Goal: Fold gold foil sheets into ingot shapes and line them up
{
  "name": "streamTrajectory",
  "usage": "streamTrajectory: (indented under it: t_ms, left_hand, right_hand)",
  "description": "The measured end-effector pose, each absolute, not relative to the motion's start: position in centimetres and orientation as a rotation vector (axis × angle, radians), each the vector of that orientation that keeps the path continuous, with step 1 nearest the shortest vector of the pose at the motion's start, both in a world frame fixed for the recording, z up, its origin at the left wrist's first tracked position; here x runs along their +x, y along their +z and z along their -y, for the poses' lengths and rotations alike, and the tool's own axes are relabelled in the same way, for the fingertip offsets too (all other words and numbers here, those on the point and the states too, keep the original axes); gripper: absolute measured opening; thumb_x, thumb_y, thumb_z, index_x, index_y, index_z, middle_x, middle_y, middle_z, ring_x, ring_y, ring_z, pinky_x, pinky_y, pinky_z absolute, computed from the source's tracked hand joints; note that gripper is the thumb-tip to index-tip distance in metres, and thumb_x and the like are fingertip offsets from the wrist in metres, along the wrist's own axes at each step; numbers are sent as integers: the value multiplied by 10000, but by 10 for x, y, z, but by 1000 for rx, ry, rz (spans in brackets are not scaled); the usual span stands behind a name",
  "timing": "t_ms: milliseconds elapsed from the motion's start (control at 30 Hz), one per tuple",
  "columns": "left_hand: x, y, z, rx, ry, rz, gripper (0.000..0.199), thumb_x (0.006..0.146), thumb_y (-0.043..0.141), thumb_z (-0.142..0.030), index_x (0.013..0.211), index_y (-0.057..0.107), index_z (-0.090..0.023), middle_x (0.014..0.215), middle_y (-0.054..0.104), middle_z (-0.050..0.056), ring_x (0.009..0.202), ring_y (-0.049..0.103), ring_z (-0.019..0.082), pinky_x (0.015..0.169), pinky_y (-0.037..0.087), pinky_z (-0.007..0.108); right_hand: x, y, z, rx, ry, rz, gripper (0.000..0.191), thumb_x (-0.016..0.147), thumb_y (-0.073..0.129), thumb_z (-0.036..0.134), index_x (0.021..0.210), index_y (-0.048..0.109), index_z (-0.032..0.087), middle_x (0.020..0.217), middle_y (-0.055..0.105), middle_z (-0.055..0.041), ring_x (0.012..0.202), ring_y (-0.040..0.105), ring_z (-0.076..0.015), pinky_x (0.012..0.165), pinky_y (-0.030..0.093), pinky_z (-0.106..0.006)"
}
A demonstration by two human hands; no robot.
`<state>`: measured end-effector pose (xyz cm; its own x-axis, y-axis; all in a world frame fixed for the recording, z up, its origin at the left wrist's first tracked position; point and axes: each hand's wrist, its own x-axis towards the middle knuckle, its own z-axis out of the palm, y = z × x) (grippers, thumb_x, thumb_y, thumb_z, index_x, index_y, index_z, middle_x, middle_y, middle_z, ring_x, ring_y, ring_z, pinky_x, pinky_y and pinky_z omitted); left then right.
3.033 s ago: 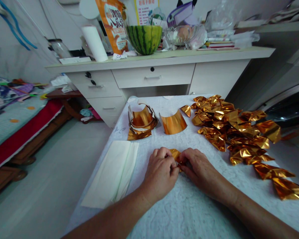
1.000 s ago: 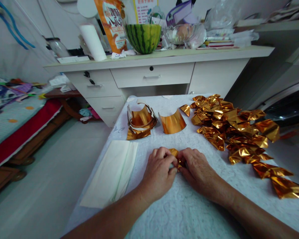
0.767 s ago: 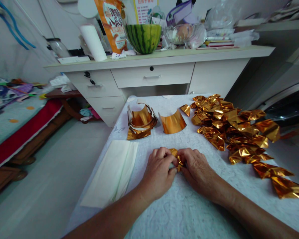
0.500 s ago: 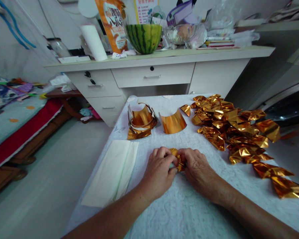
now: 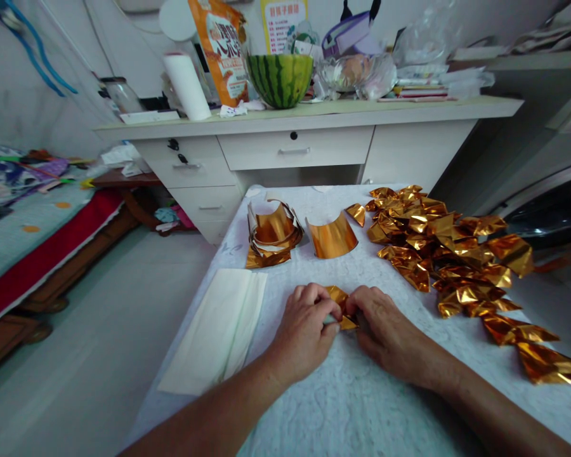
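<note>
Pinching one foil point(image 5: 337, 296) from its two sides, the left hand point(image 5: 307, 330) and the right hand point(image 5: 387, 333) are near each other, with their fingers bent. The foil lies low at the cloth point(image 5: 314, 412), between the fingertips; its lower part is mostly covered, so I cannot say well how it is folded. To the left of the left hand, a white packet point(image 5: 214, 333) lies flat. Beyond the hands stand a curled stack point(image 5: 275, 230) and, just beside it on the right, a curved sheet point(image 5: 333, 237). On the right side is spread a heap point(image 5: 438, 238) of shiny twisted pieces. At the back, a watermelon half point(image 5: 280, 81) rests on the desk point(image 5: 337, 113).
</note>
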<state>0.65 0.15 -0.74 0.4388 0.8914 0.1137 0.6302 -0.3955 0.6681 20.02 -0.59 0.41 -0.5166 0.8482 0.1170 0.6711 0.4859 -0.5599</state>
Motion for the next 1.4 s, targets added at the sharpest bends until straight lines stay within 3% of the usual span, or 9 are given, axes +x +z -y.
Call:
streamTrajectory:
  t_ms: [167, 467, 767, 1033, 1133, 1233, 1400]
  left_hand:
    - [1, -6, -1, 2153, 617, -1209, 227, 731, 707, -158, 934, 640, -233, 1102, 527, 35, 1082, 465, 234, 969, 389, 406]
    - [-2, -5, -2, 2188, 632, -1164, 235, 762, 680, -121, 958, 666, -251, 1107, 544, 34, 1089, 480, 231, 973, 400, 403]
    - [-5, -3, -6, 2271, 564, -1148, 198, 769, 732, -144, 940, 675, -227, 1075, 569, 24, 1060, 503, 213, 952, 407, 372]
    - [-3, -2, -10, 2403, 585, -1084, 29, 866, 659, -178, 870, 673, -203, 963, 598, 24, 985, 537, 198, 882, 440, 339]
    - [-3, -1, -9, 2369, 615, -1073, 41, 866, 654, -165, 849, 637, -197, 951, 592, 20, 974, 542, 191, 869, 447, 328]
    - [-4, -2, -9, 2274, 682, -1093, 193, 807, 706, -150, 931, 570, -207, 1019, 565, 21, 1003, 538, 192, 879, 453, 328]
    - [-12, -3, -11, 2220, 822, -1144, 507, 684, 735, -94, 1061, 423, -227, 1108, 495, 40, 1085, 493, 221, 937, 442, 369]
  right_hand:
    - [201, 6, 3, -1293, 672, 2324, 307, 699, 490, -26, 902, 536, 199, 893, 592, -49, 841, 529, -204, 757, 439, -350]
    - [202, 10, -4, -1262, 768, 2314, 237, 850, 484, 34, 775, 632, 202, 852, 633, -43, 833, 574, -186, 759, 456, -332]
    - [196, 8, 0, -1319, 642, 2390, 205, 868, 497, 41, 846, 634, 192, 826, 628, -54, 817, 546, -209, 737, 426, -343]
    - [190, 14, 6, -1360, 503, 2501, 23, 862, 615, 175, 869, 635, 185, 859, 610, -70, 835, 527, -239, 749, 421, -390]
    - [189, 10, 5, -1340, 448, 2514, 70, 900, 585, 177, 875, 650, 180, 856, 622, -71, 820, 533, -228, 737, 423, -376]
    - [189, 6, 6, -1295, 390, 2535, 107, 925, 559, 179, 903, 664, 175, 845, 631, -69, 797, 539, -218, 717, 424, -359]
    - [190, -1, 6, -1255, 257, 2536, 162, 903, 554, 112, 789, 649, 176, 781, 623, -47, 739, 536, -199, 675, 415, -327]
